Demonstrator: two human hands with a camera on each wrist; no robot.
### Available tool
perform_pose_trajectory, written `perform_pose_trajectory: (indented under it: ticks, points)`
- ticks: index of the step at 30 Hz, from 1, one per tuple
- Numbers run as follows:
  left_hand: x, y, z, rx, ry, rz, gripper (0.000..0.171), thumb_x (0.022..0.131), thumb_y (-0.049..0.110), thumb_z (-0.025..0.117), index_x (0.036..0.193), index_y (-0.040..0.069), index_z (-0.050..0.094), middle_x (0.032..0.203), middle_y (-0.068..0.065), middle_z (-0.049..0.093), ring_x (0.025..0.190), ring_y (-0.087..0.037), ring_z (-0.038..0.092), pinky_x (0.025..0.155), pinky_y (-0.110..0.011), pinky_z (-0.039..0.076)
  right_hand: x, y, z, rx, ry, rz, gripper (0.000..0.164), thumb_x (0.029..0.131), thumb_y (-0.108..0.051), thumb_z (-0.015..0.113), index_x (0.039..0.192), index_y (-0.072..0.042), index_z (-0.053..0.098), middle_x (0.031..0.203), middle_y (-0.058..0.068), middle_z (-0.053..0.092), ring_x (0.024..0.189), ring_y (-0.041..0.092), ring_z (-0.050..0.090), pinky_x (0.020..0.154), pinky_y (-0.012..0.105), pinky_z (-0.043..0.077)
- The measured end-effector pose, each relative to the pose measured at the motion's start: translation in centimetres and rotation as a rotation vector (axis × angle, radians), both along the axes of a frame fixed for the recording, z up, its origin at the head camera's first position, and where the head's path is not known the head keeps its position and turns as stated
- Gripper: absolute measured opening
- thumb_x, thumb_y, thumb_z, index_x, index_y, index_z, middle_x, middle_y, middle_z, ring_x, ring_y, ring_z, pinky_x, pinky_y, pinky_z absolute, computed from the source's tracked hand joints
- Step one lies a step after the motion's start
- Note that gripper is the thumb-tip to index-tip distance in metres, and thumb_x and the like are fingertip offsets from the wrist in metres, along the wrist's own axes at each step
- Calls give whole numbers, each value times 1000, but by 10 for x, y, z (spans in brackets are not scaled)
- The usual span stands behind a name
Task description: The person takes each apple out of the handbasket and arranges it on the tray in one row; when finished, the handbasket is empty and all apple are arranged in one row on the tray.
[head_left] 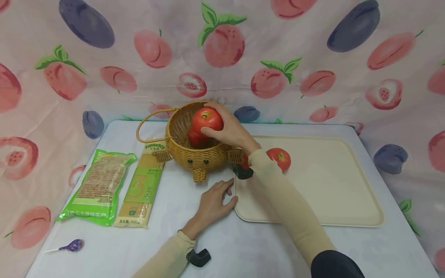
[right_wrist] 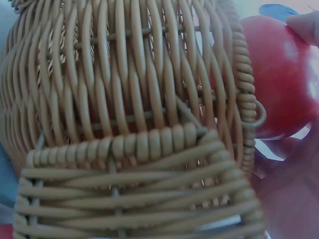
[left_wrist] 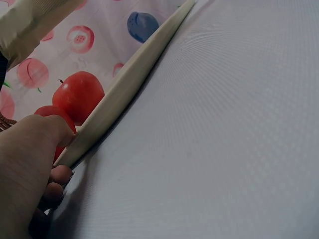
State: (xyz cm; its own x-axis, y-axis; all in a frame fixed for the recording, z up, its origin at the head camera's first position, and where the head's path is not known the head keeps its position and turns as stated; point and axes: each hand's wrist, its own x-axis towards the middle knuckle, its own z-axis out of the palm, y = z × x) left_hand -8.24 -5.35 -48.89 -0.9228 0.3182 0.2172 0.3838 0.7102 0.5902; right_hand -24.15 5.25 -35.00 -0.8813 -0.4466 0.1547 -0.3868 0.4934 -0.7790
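Note:
My right hand [head_left: 227, 125] grips a red apple [head_left: 207, 119] at the mouth of the wicker basket [head_left: 198, 158], thumb on the near side and fingers over the far side. Below it, another red apple [head_left: 197, 139] lies inside the basket. From the right wrist, the held apple [right_wrist: 279, 74] shows past the basket's woven rim [right_wrist: 244, 94]. My left hand [head_left: 215, 200] rests on the table with relaxed fingers, beside the left edge of the cream tray [head_left: 330, 185]. On that tray sit two more apples, one [head_left: 279, 159] plain to see, the other partly hidden by the right wrist.
Left of the basket lie a pack of spaghetti [head_left: 139, 189] and a green-edged clear food bag [head_left: 101, 181]. A purple-wrapped lollipop [head_left: 74, 245] is near the front left. The basket's loop handle [head_left: 140, 129] sticks out leftward. A fruit-print cloth [head_left: 295, 46] hangs behind the table.

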Motion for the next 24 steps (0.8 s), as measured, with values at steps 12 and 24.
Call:
perform_pose_trajectory:
  ticks: [12,24]
  points:
    - [0,-1,-2,14,19,3,46,85,36,64,125,14,60,80,12,52,69,0,41,53,-15,30,18,19,1,-146,30,-28,67,81,-43,67,141,-38,35,138,-4,45,117,16,50,94,43,46]
    - [0,-1,-2,2,13,-3,48,85,37,63,126,14,59,81,13,53,69,0,42,53,-15,31,56,37,26,-263,-42,-80,64,86,-23,63,143,-23,35,138,9,45,120,25,48,93,49,46]
